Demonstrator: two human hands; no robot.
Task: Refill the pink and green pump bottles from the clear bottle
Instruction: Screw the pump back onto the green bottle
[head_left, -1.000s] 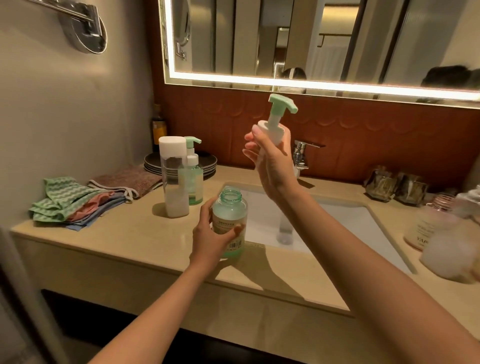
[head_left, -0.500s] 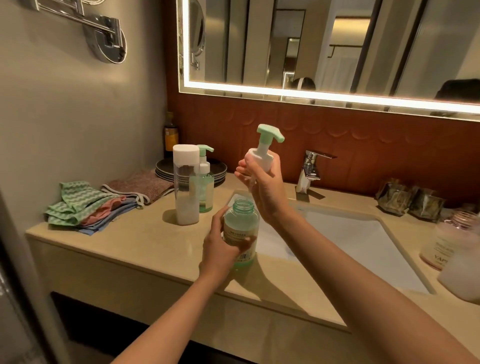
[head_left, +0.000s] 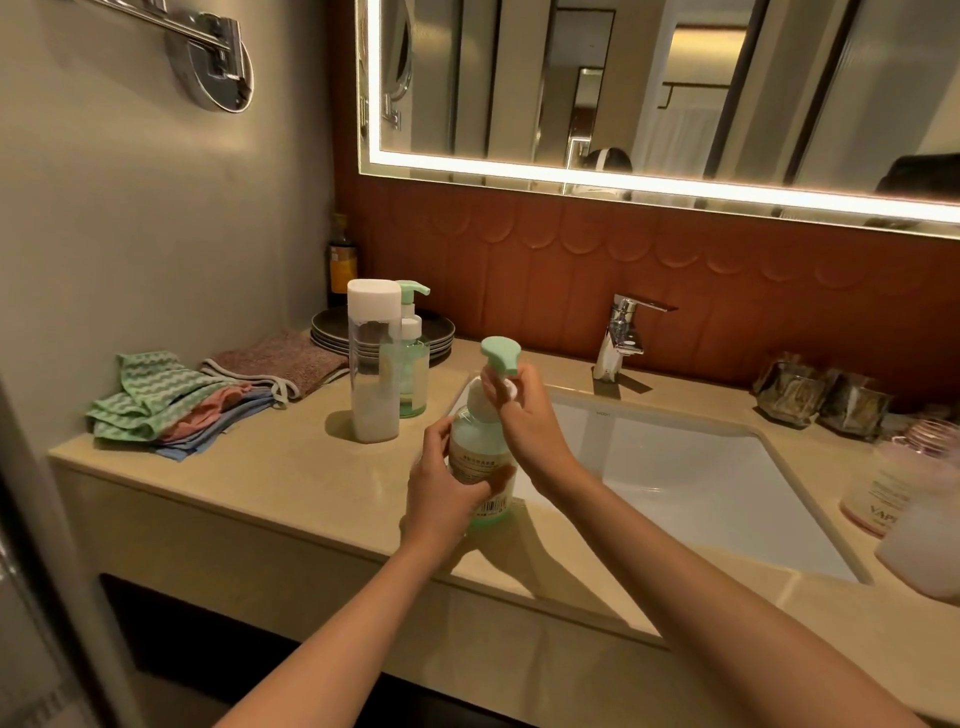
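Left hand (head_left: 441, 493): fingers wrapped round green pump bottle (head_left: 480, 467), upright on worktop (head_left: 270, 483) at sink (head_left: 701, 483) edge. Right hand (head_left: 530, 421): fingers gripping pump head (head_left: 500, 358) over bottle neck. Clear bottle (head_left: 374, 364) stands behind-left.

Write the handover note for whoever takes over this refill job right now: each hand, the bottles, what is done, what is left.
Left hand: grips the green pump bottle on the counter at the sink edge.
Right hand: fingers on the pump head, set on the bottle's neck.
Clear bottle: capped, upright, left of them.
Pink bottle: far right, open.
Left: tighten the pump; the pink bottle's fill level is unclear.
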